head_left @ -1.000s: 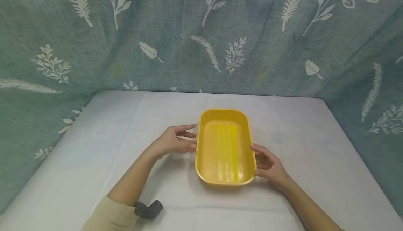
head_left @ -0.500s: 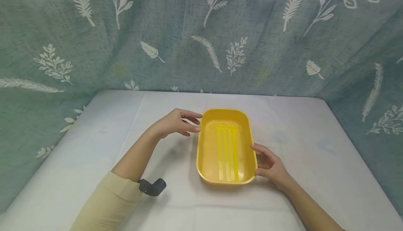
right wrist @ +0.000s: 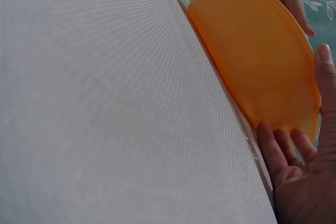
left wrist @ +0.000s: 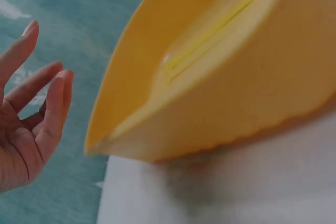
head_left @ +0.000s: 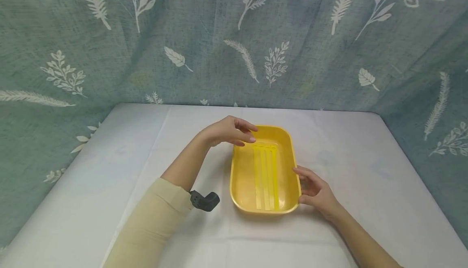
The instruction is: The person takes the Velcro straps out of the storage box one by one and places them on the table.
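Note:
A yellow rectangular tray (head_left: 241, 182) lies lengthwise on the white-covered table. Inside it, several flat, bright yellow strips (head_left: 275, 178) lie side by side, small heads toward the far end. My left hand (head_left: 227, 132) hovers over the tray's far left corner, fingers loosely bent with nothing between them. In the left wrist view, that hand (left wrist: 23, 124) appears apart from the tray wall (left wrist: 247, 87). My right hand (head_left: 319, 195) rests against the tray's right side, with index fingertip and thumb at the rim. The right wrist view shows its fingers (right wrist: 273, 153) along the outer wall.
A black wrist camera (head_left: 204, 201) sits at the left forearm, below a beige sleeve (head_left: 157, 219). White cloth (head_left: 351, 150) covers the table around the tray. Behind stands a green leaf-patterned curtain (head_left: 204, 24).
My left hand has moved from beside the tray's left wall, away from me and rightward, to over its far left corner. The right hand and tray have stayed nearly still.

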`<state>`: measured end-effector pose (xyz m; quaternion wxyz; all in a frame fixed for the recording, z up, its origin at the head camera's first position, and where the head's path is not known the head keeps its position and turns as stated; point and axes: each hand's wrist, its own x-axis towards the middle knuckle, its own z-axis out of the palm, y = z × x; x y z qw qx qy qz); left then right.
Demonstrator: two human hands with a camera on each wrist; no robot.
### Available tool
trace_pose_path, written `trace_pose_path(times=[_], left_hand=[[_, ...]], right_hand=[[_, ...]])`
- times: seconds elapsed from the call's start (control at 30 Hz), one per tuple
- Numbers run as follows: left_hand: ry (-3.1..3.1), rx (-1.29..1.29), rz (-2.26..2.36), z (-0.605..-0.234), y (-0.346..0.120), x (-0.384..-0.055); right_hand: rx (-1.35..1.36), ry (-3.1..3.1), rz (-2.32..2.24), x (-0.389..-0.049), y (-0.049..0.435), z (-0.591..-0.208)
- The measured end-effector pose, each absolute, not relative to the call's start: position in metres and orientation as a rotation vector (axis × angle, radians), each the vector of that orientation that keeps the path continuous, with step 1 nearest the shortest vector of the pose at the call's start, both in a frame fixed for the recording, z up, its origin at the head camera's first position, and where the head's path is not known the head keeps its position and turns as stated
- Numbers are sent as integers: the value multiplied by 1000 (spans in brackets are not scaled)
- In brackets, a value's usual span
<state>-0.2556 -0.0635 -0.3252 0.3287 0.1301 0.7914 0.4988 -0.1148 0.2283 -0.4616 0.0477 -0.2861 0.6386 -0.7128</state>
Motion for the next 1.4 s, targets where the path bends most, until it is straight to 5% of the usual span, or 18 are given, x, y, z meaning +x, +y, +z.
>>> trace_pose_path(times=[0.67, 1.4], left_hand=[[2260, 323, 1350, -381, 4, -265], [2707, 519, 862, -415, 22, -257]], right_hand=[[-850, 1967, -2181, -116, 227, -458], [-858, 1946, -2170, -116, 228, -461]])
